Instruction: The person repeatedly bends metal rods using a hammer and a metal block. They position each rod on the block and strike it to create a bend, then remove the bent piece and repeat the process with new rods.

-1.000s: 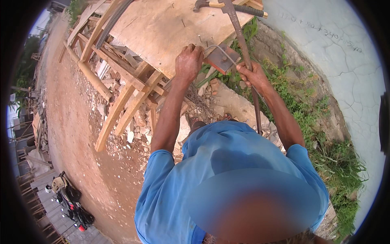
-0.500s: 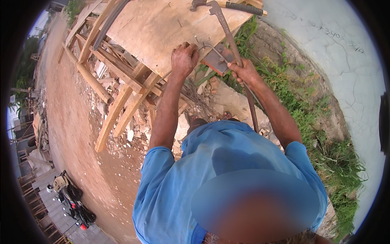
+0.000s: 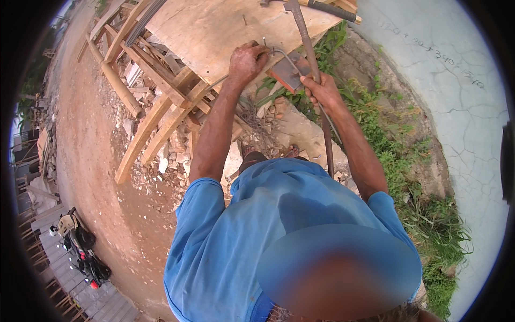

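1. Left hand (image 3: pixel 245 61): closed on the thin bent steel rod (image 3: pixel 283 55), pressing it to the near edge of the plywood bench top (image 3: pixel 214 32).
2. Right hand (image 3: pixel 322 91): fist wrapped around the long bending bar (image 3: pixel 314 80), just right of the rod.
3. Timber trestle frame (image 3: pixel 161 112): below the top, to the left.
4. Cracked concrete wall (image 3: pixel 445 96): far right.

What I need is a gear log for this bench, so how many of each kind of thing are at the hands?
Hands: 2, left hand and right hand
Long metal bar: 1, gripped by the right hand
Thin bent rod: 1, at the left hand
Reddish block: 1
Wooden bench: 1
Total: 6
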### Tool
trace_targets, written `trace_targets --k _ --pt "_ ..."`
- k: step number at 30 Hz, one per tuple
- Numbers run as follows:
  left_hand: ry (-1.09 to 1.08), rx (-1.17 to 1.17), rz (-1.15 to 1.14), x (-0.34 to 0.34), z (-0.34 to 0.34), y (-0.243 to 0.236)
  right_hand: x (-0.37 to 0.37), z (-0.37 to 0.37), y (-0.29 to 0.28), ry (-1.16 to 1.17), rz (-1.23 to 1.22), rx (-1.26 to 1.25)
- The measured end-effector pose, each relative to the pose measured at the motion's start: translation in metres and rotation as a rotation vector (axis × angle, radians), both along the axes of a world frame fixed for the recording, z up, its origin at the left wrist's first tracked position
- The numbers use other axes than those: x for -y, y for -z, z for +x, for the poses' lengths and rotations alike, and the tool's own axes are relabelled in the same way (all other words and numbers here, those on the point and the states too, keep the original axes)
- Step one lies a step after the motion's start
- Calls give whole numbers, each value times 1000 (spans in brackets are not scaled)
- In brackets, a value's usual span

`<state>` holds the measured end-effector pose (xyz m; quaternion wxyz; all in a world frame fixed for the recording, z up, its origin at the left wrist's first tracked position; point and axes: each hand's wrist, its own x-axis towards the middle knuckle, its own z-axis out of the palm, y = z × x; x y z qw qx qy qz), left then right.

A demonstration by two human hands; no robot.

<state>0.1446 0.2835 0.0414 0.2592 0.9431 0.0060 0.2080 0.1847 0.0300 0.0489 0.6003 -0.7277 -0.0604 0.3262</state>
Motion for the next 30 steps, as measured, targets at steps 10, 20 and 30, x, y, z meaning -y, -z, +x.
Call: trace_targets --k 10,20,30 --pt "23 32 45 -4 3 1 6 -2 13 44 32 126" --pt "51 39 37 -7 5 5 151 -16 -10 -51 -524 429" --pt "49 25 45 -8 5 6 191 48 -33 -468 -908 723"
